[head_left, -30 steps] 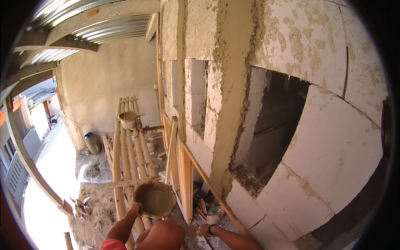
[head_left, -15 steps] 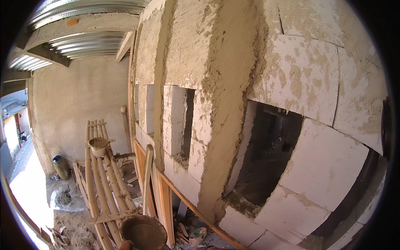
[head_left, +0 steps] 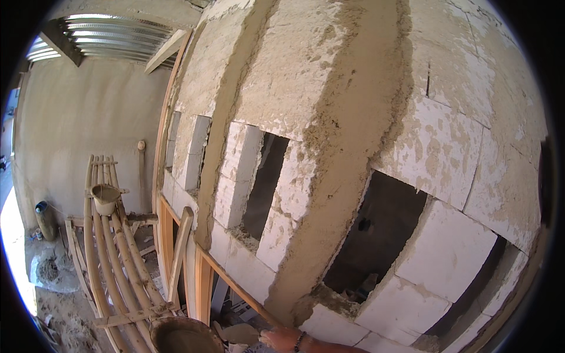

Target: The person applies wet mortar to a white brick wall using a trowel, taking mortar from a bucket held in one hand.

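Noted bucket (head_left: 186, 320) at near L w/ wet brown mortar (head_left: 185, 340), plus second bucket (head_left: 105, 207) far L on pole staging (head_left: 95, 259), w/ contents unconfirmed. Observed R hand (head_left: 282, 339) curled, apparently pinching grey trowel (head_left: 240, 333) just R of near bucket; can't tell state of L hand, out of view. Found wood batten (head_left: 235, 284) edging block wall (head_left: 444, 253) close to R hand, w/ narrow room betw. batten and near bucket, dark wall opening (head_left: 376, 232) farther R.

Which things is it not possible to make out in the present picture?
In the head view:
- Left hand: outside the picture.
- Right hand: small and blurred, so its grip on the pale thing is unclear.
- Near bucket: base cut off by the lower edge.
- Large wall opening: darkness hides the inside.
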Motion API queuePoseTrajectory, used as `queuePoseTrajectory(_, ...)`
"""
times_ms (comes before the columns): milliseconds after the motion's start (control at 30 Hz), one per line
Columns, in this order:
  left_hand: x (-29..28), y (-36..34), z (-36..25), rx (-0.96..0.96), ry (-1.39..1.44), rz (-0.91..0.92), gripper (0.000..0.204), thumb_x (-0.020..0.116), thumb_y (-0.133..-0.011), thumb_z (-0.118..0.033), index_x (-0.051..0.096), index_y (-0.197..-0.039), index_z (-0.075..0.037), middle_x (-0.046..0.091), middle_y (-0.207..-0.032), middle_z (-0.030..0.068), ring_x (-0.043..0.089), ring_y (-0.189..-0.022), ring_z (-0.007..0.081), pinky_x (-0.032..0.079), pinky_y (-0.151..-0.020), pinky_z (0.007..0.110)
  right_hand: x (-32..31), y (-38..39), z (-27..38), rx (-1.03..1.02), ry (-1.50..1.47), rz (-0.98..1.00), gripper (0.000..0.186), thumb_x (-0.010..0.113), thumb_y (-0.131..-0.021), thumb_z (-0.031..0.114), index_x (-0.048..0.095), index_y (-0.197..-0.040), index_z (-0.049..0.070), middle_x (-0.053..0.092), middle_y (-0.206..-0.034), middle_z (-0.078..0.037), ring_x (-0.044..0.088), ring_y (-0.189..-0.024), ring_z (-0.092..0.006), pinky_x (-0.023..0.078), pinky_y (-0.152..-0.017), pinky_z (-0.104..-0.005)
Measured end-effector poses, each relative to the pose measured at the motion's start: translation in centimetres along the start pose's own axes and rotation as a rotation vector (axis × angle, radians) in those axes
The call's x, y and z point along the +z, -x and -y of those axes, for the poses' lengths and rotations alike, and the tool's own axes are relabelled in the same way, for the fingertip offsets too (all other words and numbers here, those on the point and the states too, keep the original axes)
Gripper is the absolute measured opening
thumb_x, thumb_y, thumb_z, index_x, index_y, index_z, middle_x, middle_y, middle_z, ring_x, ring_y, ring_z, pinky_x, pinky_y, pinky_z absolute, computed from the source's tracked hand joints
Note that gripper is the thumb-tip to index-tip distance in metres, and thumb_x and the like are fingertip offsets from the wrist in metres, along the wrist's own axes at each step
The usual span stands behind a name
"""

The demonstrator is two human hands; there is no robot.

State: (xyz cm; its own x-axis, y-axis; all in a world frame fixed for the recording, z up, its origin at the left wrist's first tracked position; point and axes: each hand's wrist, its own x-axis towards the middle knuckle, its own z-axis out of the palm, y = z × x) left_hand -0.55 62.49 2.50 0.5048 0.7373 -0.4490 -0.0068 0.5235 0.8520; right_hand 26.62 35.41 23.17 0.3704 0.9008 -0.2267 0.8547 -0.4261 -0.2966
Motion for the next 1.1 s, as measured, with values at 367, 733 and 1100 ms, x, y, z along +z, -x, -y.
queuePoseTrajectory(367,1.4,0.2,0.2,0.002,-0.018,-0.117,0.028,0.060,-0.077,-0.009,0.058,-0.104,-0.002,0.059,-0.086,0.0129,0.059,-0.071,0.0293,0.050,-0.063,0.047,9.1,-15.2,5.4,-0.265,0.395,-0.078,0.015,0.062,-0.088,0.018,0.068,-0.092,0.005,0.069,-0.072,-0.016,0.072,-0.073,-0.0343,0.058,-0.064,-0.0473)
queuePoseTrajectory(733,0.8,-0.8,2.8,0.020,0.089,-0.102,0.051,0.060,-0.067,-0.004,0.059,-0.118,-0.003,0.062,-0.098,0.0115,0.062,-0.088,0.0293,0.053,-0.076,0.044,12.0,-15.0,10.7,-0.278,0.191,0.327,0.026,0.061,-0.085,0.024,0.071,-0.090,0.002,0.072,-0.088,-0.023,0.072,-0.089,-0.0403,0.057,-0.080,-0.0522)
queuePoseTrajectory(1100,2.0,0.2,-0.3,0.032,-0.023,-0.058,0.035,0.060,-0.077,-0.005,0.064,-0.110,0.004,0.065,-0.085,0.0066,0.059,-0.074,0.0165,0.049,-0.063,0.036,5.5,-17.9,10.4,-0.187,0.313,-0.026,0.016,0.059,-0.087,0.015,0.073,-0.086,0.007,0.072,-0.079,-0.022,0.073,-0.080,-0.0392,0.059,-0.069,-0.0480)
